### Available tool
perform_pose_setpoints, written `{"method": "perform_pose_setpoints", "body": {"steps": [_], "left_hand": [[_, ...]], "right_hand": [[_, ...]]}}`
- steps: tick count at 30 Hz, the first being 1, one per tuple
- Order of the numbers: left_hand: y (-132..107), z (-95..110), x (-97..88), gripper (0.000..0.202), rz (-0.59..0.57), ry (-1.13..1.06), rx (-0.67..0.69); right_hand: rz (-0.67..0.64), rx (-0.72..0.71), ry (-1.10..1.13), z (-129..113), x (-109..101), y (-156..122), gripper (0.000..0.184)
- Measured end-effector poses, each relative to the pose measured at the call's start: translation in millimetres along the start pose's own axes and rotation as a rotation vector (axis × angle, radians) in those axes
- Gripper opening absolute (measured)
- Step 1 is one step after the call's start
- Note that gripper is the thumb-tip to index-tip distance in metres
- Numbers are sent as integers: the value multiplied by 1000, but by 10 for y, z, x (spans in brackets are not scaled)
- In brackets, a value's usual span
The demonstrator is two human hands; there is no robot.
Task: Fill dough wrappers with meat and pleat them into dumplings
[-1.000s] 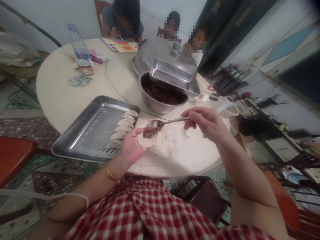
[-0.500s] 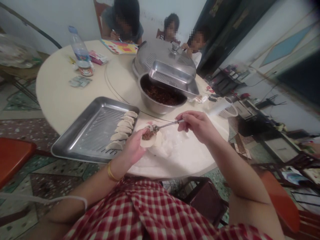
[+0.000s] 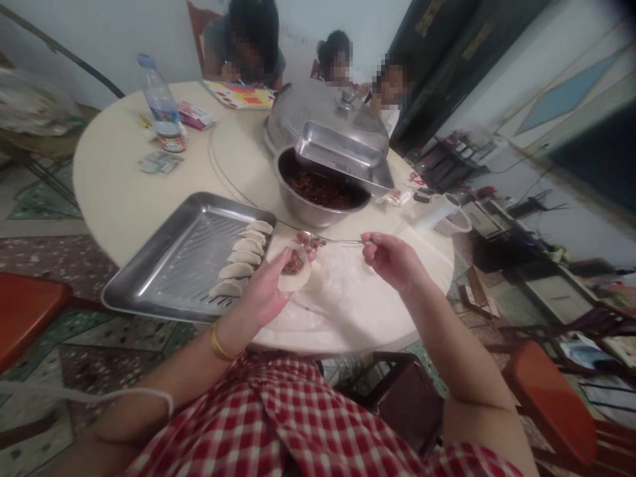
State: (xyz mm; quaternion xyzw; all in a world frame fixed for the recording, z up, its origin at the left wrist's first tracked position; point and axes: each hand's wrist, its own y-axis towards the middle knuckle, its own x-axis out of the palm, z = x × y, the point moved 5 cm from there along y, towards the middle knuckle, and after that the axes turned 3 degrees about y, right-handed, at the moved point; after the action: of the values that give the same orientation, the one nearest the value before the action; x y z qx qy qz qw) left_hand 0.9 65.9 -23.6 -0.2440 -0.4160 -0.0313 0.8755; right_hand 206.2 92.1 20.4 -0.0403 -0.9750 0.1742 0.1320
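Wrapper: a thin, pale dough round (image 3: 299, 282), near me and just in front of the bowl, with a coarse, reddish-brown dab of filling (image 3: 293, 264) on it.
Left hand: my hand (image 3: 265, 288) holds that wrapper from its left edge, thumb along the rim.
Right hand: I pinch the slim metal spoon (image 3: 345, 242) by the end of its handle with this hand (image 3: 392, 258), to the right of the bowl's near side.
Bowl: round, smooth steel (image 3: 320, 217), holding dark, lumpy mince (image 3: 318, 189).
Large tray: shiny, ridged steel (image 3: 173, 255), left of the bowl and nearer me; half-moon dumplings (image 3: 246, 256) line its right side.
Small tray: rectangular steel (image 3: 342, 151), hiding the bowl's far side; whether it touches the rim I can't tell.
Lid: domed, perforated metal (image 3: 303, 116), beyond the bowl, partly covered by the small tray.
Spoon's head: blurred; I can't separate filling from fingertips there.
White patch: hazy (image 3: 342, 281), nearer me than the bowl; material unclear.
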Motion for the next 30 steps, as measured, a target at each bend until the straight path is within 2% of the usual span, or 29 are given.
{"method": "perform_pose_setpoints", "body": {"steps": [3,6,8,10,13,15,17,19,22,25,30], "left_hand": [[-20,25,31,27,39,-40,-34],[-53,63,76,31,52,-70,-69],[-79,92,103,31,36,-74,-62],[-106,109,113,30,16,-65,-50],[-142,102,97,32,-6,-40,-52],[-156,95,80,32,-27,-33,-47],[-159,97,67,26,-57,-40,-27],[-153,102,48,22,-65,-40,-11],[-143,99,4,20,-8,-17,-18],[-152,87,-9,23,41,-5,-41],[-201,58,53,25,3,-42,-49]], "right_hand": [[10,-108,-29,-94,-49,33,14],[66,-362,-150,-314,-86,117,18],[130,-546,-306,-476,-77,211,22],[193,-701,-554,-601,-17,343,26],[266,-855,-1095,-651,150,605,28],[262,-863,-1425,-579,244,806,29],[228,-847,-1613,-479,282,959,32],[209,-867,-1660,-407,273,1012,34],[241,-955,-1572,-375,221,874,33],[231,-1074,-1426,-366,222,535,29],[172,-1260,-1201,-254,353,-181,19]]}}
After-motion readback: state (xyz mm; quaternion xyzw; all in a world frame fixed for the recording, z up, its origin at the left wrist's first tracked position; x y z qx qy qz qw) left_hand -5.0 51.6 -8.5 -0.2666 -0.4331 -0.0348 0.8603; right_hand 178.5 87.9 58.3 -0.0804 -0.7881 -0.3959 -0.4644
